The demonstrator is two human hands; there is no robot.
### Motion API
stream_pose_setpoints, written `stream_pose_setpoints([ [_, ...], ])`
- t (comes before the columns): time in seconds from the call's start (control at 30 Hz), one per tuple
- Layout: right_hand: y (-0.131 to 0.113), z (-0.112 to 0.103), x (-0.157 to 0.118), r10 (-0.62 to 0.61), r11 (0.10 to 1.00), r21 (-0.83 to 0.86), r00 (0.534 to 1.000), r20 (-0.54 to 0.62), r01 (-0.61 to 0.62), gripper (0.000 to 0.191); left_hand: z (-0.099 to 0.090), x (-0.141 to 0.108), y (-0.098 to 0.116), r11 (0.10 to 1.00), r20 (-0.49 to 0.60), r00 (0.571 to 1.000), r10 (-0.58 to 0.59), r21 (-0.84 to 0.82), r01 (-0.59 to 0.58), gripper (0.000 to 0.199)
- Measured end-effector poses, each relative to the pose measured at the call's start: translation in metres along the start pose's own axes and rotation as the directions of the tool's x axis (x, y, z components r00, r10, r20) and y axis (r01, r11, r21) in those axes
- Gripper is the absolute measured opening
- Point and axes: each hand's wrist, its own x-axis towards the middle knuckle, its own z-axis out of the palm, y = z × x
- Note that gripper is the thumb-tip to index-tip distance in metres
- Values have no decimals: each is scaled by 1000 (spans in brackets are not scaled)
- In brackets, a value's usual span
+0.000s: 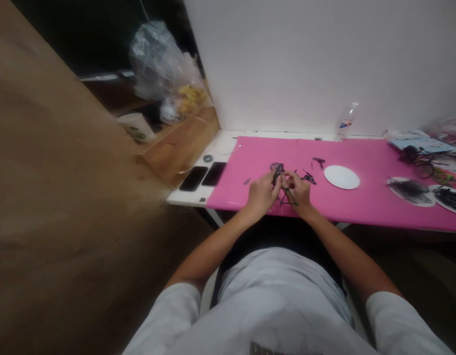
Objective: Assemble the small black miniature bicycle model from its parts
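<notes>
Both of my hands meet over the pink-covered table near its front edge. My left hand (259, 194) is closed, thumb and fingers pinching a small dark part whose exact kind is hidden. A small spoked wheel (275, 166) shows just beyond its fingertips; whether it is attached cannot be made out. My right hand (299, 191) is closed too, its fingertips touching the left's. A thin dark toy bicycle frame (289, 202) hangs under the right fingers, its triangular outline visible. Several loose black parts (309, 178) lie just past my right hand.
A white plate (341, 177) lies to the right, with plates of black parts (410, 191) and a small black bicycle (420, 160) farther along. A clear bottle (346, 122) stands by the wall. Two phones (193, 179) lie left, near a wooden partition (179, 145).
</notes>
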Motion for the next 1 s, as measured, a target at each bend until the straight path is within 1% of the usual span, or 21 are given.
stream_pose_setpoints([
  [0.1,-2,1,-1,69,996,64,997,-23,-67,33,1,-2,3,997,-2,1000,23,76,-23,30],
  [0.3,-3,0,0,68,994,93,997,-31,-65,34,1,-2,3,997,7,1000,18,79,-18,30],
  [0.4,0,-1,1,36,996,86,999,-27,-33,32,1,-1,2,998,16,1000,13,54,-14,30],
  [0.5,5,-3,3,-38,998,41,999,-27,39,31,1,-1,1,999,15,1000,13,41,-13,32],
  [0.63,11,-8,7,-175,979,-107,985,8,175,30,1,-1,0,998,12,1000,-4,63,3,29],
  [0.7,13,-10,8,-222,958,-180,974,35,225,32,1,-1,-1,997,18,1000,-7,75,6,29],
  [0.8,13,-11,8,-233,948,-208,971,52,239,34,1,0,-2,997,26,1000,-6,82,4,30],
  [1.0,11,-7,5,-179,977,-113,983,41,182,33,1,-1,-1,995,34,999,-9,96,6,30],
])
